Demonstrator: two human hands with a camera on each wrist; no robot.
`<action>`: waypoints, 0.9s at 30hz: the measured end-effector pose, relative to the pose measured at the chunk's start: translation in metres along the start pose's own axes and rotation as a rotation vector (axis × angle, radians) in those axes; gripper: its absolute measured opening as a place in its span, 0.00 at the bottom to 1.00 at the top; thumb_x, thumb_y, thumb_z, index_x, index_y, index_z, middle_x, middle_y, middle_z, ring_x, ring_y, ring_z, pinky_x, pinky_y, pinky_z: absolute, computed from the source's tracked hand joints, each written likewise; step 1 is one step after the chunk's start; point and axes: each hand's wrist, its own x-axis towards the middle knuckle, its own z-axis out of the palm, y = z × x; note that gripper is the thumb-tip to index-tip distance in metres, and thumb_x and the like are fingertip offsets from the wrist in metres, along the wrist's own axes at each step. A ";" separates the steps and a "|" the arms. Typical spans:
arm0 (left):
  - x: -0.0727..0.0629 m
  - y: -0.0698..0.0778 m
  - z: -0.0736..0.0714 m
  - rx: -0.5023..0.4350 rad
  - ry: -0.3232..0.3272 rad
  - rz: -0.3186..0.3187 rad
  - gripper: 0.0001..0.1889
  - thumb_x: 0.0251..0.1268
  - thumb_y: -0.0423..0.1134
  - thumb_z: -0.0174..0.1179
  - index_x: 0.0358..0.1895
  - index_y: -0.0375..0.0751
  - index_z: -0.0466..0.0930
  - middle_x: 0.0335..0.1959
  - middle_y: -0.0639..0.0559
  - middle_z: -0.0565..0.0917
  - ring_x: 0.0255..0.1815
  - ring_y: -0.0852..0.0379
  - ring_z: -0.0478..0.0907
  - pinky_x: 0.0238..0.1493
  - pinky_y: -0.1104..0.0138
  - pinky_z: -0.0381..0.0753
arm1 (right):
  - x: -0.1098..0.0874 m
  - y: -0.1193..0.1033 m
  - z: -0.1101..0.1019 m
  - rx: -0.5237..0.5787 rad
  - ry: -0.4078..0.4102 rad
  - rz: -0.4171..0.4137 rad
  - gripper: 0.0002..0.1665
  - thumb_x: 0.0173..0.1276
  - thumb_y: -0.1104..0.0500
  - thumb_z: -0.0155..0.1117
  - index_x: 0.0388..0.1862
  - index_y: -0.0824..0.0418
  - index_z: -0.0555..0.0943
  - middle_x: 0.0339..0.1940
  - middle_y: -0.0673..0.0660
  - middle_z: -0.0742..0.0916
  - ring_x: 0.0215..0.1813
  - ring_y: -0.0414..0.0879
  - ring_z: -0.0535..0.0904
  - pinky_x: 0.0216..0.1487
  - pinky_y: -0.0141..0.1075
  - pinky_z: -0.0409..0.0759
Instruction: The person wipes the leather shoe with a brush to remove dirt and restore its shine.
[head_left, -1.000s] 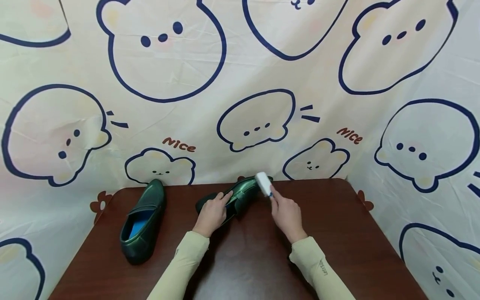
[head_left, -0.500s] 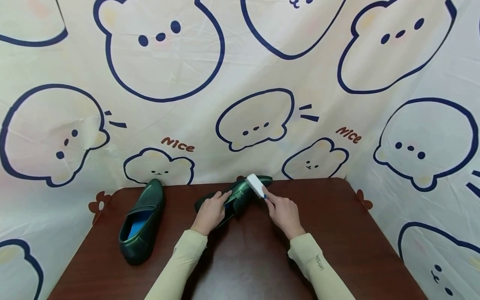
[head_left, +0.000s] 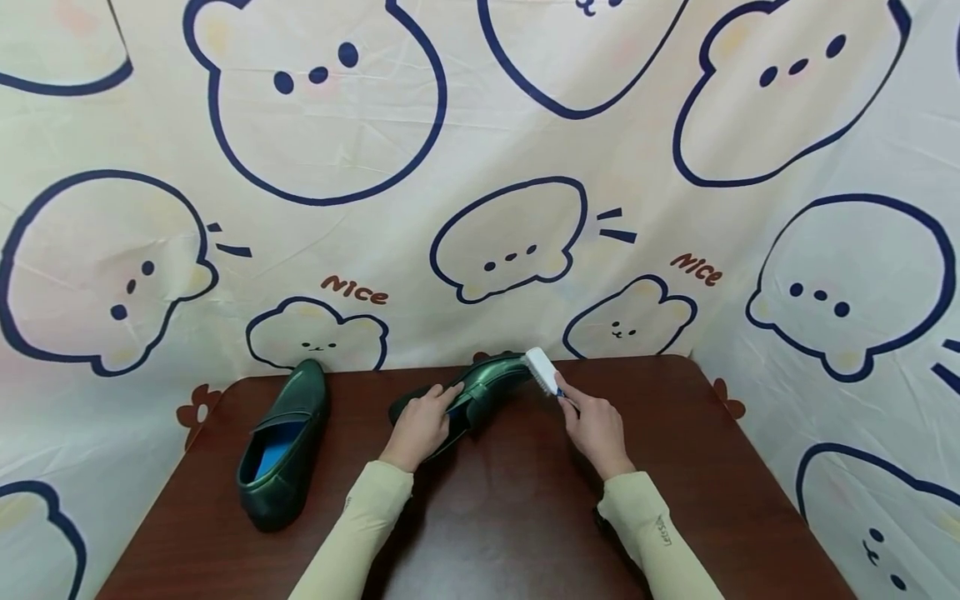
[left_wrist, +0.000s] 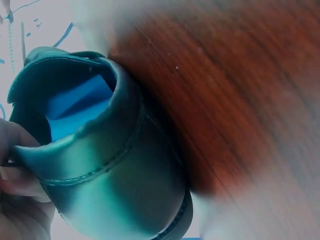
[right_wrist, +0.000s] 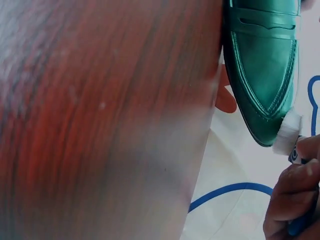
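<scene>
A dark green loafer [head_left: 483, 387] lies near the table's back edge, its toe pointing right. My left hand [head_left: 422, 423] grips the loafer's collar; in the left wrist view its fingers [left_wrist: 22, 182] pinch the rim near the blue insole [left_wrist: 80, 107]. My right hand [head_left: 594, 423] holds a white-headed brush [head_left: 543, 371] by its blue handle. In the right wrist view the white bristles [right_wrist: 287, 132] sit right at the toe of the loafer [right_wrist: 265, 75].
A second green loafer [head_left: 285, 450] with a blue insole stands on the left of the brown table [head_left: 510, 533], toe toward the back. A cream cloth [head_left: 510, 150] with bear drawings hangs behind the table and along its sides.
My right hand moved the brush left along the loafer's front, then back right to its toe. My left hand and both loafers stay in place.
</scene>
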 end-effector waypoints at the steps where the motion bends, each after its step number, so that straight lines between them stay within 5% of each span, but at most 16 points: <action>1: 0.000 0.000 0.000 0.002 0.000 0.001 0.29 0.65 0.25 0.64 0.70 0.43 0.77 0.48 0.40 0.84 0.14 0.60 0.66 0.21 0.68 0.72 | 0.000 0.002 -0.001 0.003 0.002 0.005 0.30 0.77 0.54 0.64 0.77 0.42 0.73 0.52 0.65 0.90 0.24 0.48 0.75 0.26 0.39 0.70; 10: -0.001 -0.001 -0.004 0.040 0.000 0.022 0.29 0.64 0.25 0.64 0.70 0.41 0.77 0.49 0.39 0.84 0.13 0.61 0.63 0.20 0.69 0.71 | -0.001 0.004 -0.004 0.075 -0.006 0.041 0.29 0.81 0.54 0.59 0.78 0.47 0.71 0.59 0.67 0.88 0.24 0.47 0.75 0.28 0.39 0.72; 14: 0.002 -0.002 -0.013 0.042 -0.035 0.009 0.28 0.65 0.24 0.63 0.69 0.39 0.78 0.51 0.38 0.84 0.12 0.62 0.62 0.18 0.70 0.69 | 0.004 -0.015 -0.002 0.130 -0.012 0.012 0.29 0.82 0.54 0.56 0.79 0.45 0.70 0.41 0.64 0.90 0.21 0.46 0.70 0.27 0.38 0.70; 18: 0.007 -0.003 -0.022 -0.032 -0.076 -0.037 0.26 0.65 0.23 0.60 0.67 0.38 0.79 0.58 0.35 0.84 0.13 0.57 0.70 0.21 0.65 0.76 | 0.012 -0.033 0.004 0.105 -0.024 -0.059 0.29 0.82 0.54 0.57 0.78 0.43 0.71 0.37 0.61 0.90 0.22 0.45 0.72 0.27 0.38 0.71; 22: 0.012 -0.007 -0.028 -0.103 -0.105 -0.056 0.25 0.65 0.23 0.60 0.66 0.37 0.81 0.62 0.33 0.83 0.34 0.41 0.87 0.40 0.53 0.88 | 0.018 -0.039 0.011 0.016 -0.027 -0.099 0.29 0.80 0.54 0.60 0.78 0.43 0.72 0.41 0.61 0.92 0.23 0.43 0.74 0.25 0.36 0.70; 25: 0.013 -0.011 -0.029 -0.139 -0.117 -0.088 0.24 0.66 0.24 0.60 0.66 0.38 0.81 0.63 0.33 0.82 0.56 0.36 0.85 0.56 0.47 0.84 | 0.019 -0.037 0.012 -0.021 -0.010 -0.076 0.29 0.79 0.54 0.61 0.77 0.44 0.73 0.36 0.61 0.91 0.20 0.45 0.71 0.23 0.37 0.67; 27: 0.014 -0.014 -0.029 -0.159 -0.117 -0.117 0.23 0.67 0.24 0.61 0.65 0.39 0.82 0.64 0.34 0.82 0.61 0.35 0.82 0.61 0.45 0.81 | 0.019 -0.035 0.011 -0.034 0.005 -0.051 0.28 0.79 0.54 0.61 0.76 0.44 0.74 0.33 0.61 0.90 0.19 0.46 0.70 0.22 0.38 0.67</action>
